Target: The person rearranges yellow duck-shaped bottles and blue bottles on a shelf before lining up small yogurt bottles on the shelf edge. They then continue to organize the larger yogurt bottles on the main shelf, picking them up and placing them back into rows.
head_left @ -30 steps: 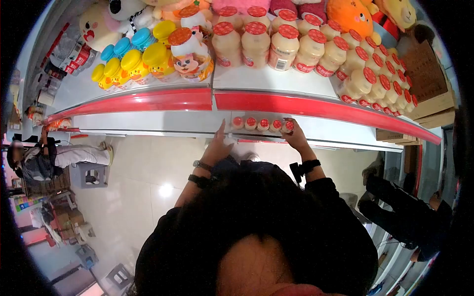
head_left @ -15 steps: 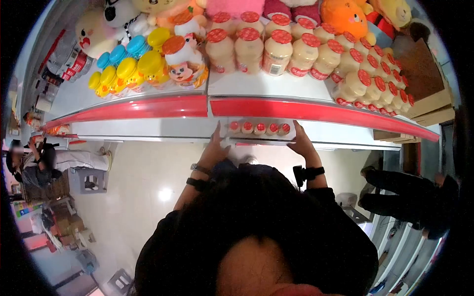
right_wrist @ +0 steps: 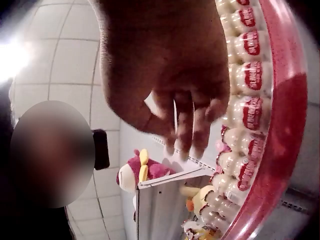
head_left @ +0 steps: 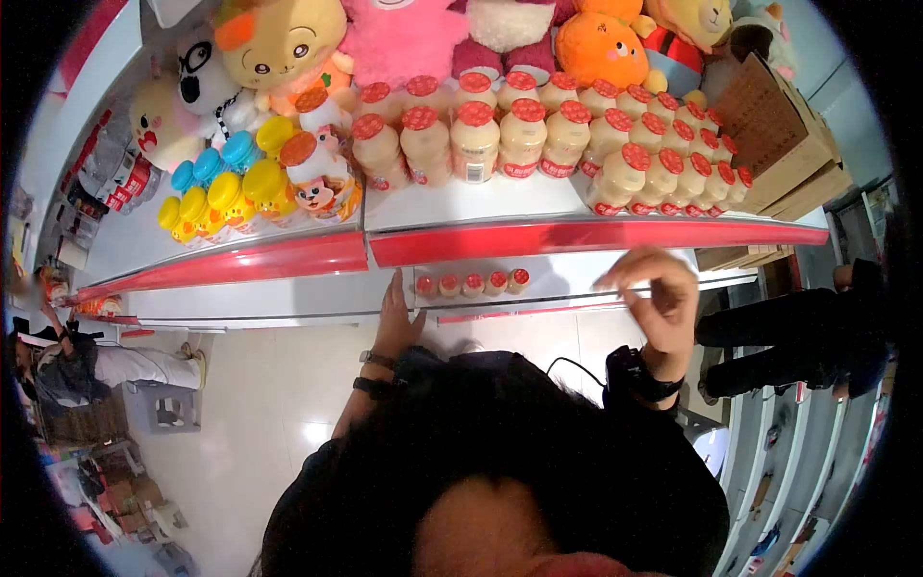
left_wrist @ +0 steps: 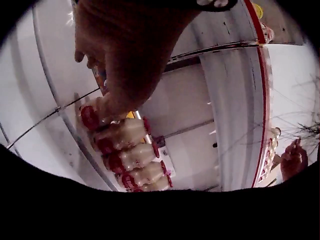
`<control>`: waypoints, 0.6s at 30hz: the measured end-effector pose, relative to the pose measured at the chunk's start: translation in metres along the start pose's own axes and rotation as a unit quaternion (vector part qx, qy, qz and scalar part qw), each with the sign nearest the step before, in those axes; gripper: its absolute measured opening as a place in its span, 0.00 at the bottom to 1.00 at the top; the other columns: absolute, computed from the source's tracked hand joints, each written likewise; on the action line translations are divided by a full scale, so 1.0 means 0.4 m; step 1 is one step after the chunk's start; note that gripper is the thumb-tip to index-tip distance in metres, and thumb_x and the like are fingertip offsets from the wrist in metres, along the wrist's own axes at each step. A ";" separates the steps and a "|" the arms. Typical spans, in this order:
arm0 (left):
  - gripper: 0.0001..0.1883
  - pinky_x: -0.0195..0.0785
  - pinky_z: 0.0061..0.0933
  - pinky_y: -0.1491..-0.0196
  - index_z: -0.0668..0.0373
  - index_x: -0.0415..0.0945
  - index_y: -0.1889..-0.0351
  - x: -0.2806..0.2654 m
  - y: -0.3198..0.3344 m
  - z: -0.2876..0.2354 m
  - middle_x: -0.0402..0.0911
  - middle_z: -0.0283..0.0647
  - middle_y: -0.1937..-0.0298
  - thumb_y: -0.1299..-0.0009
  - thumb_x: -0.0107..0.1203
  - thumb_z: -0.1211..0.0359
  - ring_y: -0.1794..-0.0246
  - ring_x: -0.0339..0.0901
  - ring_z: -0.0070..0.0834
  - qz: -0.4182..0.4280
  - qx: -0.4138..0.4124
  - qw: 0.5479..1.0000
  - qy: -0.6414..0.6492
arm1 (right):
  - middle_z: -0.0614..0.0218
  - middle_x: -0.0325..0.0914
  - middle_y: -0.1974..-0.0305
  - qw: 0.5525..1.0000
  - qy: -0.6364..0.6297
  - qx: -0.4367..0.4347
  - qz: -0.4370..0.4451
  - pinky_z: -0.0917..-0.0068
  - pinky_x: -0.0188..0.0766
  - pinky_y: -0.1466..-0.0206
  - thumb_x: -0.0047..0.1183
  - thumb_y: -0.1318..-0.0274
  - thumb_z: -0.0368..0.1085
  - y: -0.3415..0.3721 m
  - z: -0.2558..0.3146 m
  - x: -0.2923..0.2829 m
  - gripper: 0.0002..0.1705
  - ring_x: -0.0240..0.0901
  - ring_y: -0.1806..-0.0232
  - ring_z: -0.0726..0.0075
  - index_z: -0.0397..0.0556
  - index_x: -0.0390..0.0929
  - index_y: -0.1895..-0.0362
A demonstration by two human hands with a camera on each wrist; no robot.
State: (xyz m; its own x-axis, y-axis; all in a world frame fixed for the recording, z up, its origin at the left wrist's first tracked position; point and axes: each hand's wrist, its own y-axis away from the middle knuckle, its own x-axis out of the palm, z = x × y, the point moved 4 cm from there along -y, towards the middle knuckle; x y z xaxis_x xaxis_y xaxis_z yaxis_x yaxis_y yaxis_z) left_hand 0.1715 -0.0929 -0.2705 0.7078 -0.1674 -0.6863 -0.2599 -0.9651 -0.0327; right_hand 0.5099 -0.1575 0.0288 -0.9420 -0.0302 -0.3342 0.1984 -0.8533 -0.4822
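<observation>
Bottles [head_left: 472, 284], five small ones, standing in a row on the low white shelf [head_left: 569, 280]. Looks mostly lined up; can't tell if more are left to add. Near, a shiny pale floor [head_left: 260, 385]. Far, a big white shelf [head_left: 519, 200] with soft toys [head_left: 399, 43] and big bottles [head_left: 475, 144]. Right hand [head_left: 665, 298] in the air, empty, fingers loosely bent. Left hand [head_left: 394, 329] open, by the row's left end; can't tell if touching.

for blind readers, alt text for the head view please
A person's left hand is beside five small red-capped pale bottles on a white lower shelf; the right hand hovers apart. Larger cream-coloured bottles and plush toys line the red-edged shelf above.
</observation>
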 end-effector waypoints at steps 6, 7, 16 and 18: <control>0.52 0.48 0.50 0.27 0.60 0.36 0.23 -0.001 -0.001 0.000 0.54 0.62 0.28 0.40 0.62 0.71 0.27 0.51 0.57 0.006 0.012 1.000 -0.007 | 0.52 0.72 0.42 0.842 0.464 -0.133 -0.242 0.51 0.59 0.36 0.61 0.58 0.31 -0.089 0.072 0.020 0.26 0.63 0.36 0.41 0.49 0.80 0.49; 0.52 0.49 0.50 0.27 0.61 0.36 0.23 0.001 0.000 0.004 0.54 0.62 0.28 0.40 0.62 0.72 0.27 0.52 0.58 0.000 0.018 1.000 -0.007 | 0.51 0.69 0.39 0.810 0.511 -0.132 -0.256 0.48 0.55 0.32 0.63 0.58 0.34 -0.101 0.074 0.022 0.28 0.58 0.32 0.37 0.50 0.79 0.47; 0.52 0.53 0.51 0.29 0.67 0.38 0.25 -0.002 0.005 0.008 0.55 0.67 0.29 0.41 0.64 0.72 0.30 0.54 0.62 -0.003 0.029 1.000 -0.008 | 0.53 0.55 0.30 0.813 0.528 -0.038 -0.241 0.30 0.27 0.28 0.64 0.53 0.45 -0.121 0.005 0.021 0.28 0.32 0.24 0.30 0.61 0.78 0.44; 0.52 0.53 0.51 0.29 0.67 0.37 0.25 -0.004 0.010 0.009 0.55 0.67 0.30 0.40 0.63 0.72 0.30 0.54 0.62 -0.004 0.028 1.000 -0.003 | 0.58 0.61 0.33 0.814 0.524 -0.055 -0.245 0.31 0.24 0.28 0.64 0.52 0.44 -0.119 -0.006 0.024 0.26 0.34 0.24 0.32 0.61 0.78 0.45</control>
State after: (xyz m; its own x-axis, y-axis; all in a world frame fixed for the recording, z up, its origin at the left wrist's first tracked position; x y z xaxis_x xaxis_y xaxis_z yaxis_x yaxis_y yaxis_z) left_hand 0.1669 -0.0956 -0.2719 0.7064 -0.1586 -0.6899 -0.2907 -0.9536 -0.0785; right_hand 0.4921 -0.1162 0.0467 -0.1778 0.8095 -0.5595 -0.0548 -0.5758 -0.8157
